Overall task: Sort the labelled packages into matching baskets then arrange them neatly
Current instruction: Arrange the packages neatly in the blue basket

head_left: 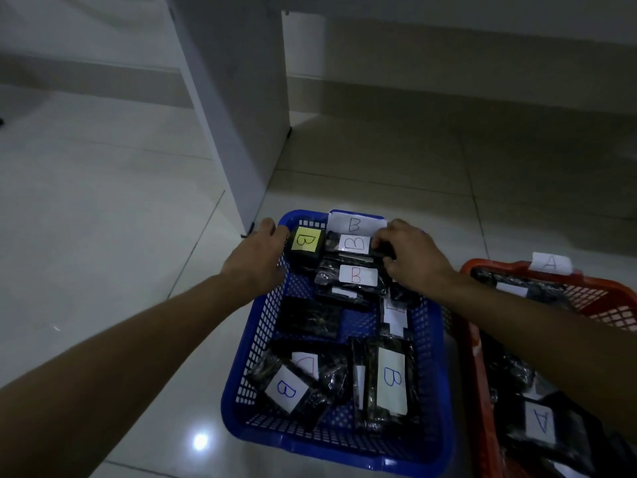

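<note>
- Glossy pale floor tiles (103,208) carry everything, with a white furniture panel (234,108) standing behind and a low wall skirting running across the back.
- A blue plastic basket (262,326) sits on the floor at centre, with a white paper tag marked B (355,224) fixed at its far rim.
- A red-orange basket (482,391) stands just beside it on the right, touching or nearly so, with a white tag marked A (550,262) at its far rim.
- The left hand (258,251) reaches to the blue basket's far left corner; its fingers curl over the rim next to a dark package with a yellow B label (305,240), and whether they grip the rim or the package cannot be told.
- The right hand (410,253) is at the far right of the blue basket, fingers bent and pinching the end of a black package with a white B label (356,243).
- Just nearer lies a black package with a red B on white (356,274).
- At the basket's near end are a tilted package with a blue B (286,389) and a long upright-lying one with a blue B (393,381); several more black wrapped packages lie between, loosely overlapped.
- In the red-orange basket, a black package with a blue A label (540,420) lies near the front, partly behind the right forearm.
</note>
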The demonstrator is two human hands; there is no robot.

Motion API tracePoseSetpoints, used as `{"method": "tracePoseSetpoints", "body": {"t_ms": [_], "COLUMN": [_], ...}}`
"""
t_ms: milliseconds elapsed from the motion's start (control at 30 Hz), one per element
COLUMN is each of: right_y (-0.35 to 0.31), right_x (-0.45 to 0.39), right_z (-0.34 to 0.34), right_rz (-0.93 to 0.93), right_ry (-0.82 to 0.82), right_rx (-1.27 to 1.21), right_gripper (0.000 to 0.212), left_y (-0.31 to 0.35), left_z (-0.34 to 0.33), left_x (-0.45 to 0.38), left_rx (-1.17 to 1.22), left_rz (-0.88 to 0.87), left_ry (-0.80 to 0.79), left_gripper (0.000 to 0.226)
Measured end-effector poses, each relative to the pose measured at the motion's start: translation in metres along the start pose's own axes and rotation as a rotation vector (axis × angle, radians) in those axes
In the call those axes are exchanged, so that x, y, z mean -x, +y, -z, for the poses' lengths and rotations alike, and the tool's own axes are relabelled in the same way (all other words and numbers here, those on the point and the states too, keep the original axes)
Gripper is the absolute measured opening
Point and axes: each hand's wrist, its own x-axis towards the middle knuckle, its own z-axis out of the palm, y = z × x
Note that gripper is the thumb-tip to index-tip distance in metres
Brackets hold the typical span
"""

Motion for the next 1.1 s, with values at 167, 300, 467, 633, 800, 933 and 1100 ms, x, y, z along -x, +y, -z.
{"method": "tracePoseSetpoints", "body": {"t_ms": [167, 300, 467, 633, 800, 933, 1100], "right_y": [-0.005, -0.044, -0.082, -0.093, -0.087, -0.085, -0.079], "right_x": [0.004, 0.022, 0.035, 0.036, 0.042, 0.049, 0.056], "right_z": [0.001, -0.001, -0.034, -0.044, -0.047, -0.052, -0.058], "right_rz": [0.019, 0.258, 0.267, 0.18, 0.081, 0.011, -0.141], "right_ry": [-0.025, -0.108, -0.39, -0.379, -0.423, -0.415, -0.295], "right_rx": [0.129, 0.123, 0.38, 0.388, 0.336, 0.226, -0.116], "right_gripper": [0.03, 0.029, 0.044, 0.054, 0.067, 0.067, 0.057], "left_y": [-0.002, -0.008, -0.013, -0.015, -0.015, -0.015, -0.012], "left_z": [0.001, 0.003, 0.003, 0.004, 0.006, 0.007, 0.01], "left_x": [-0.001, -0.001, 0.001, 0.001, 0.001, 0.001, 0.002], "left_rx": [0.041, 0.089, 0.107, 0.134, 0.179, 0.197, 0.218], "left_rz": [-0.007, -0.027, -0.034, -0.023, -0.015, -0.002, 0.012], "left_ry": [-0.001, 0.003, 0.0, -0.023, -0.031, -0.044, -0.052], "left_gripper": [0.054, 0.048, 0.049, 0.051, 0.051, 0.052, 0.051]}}
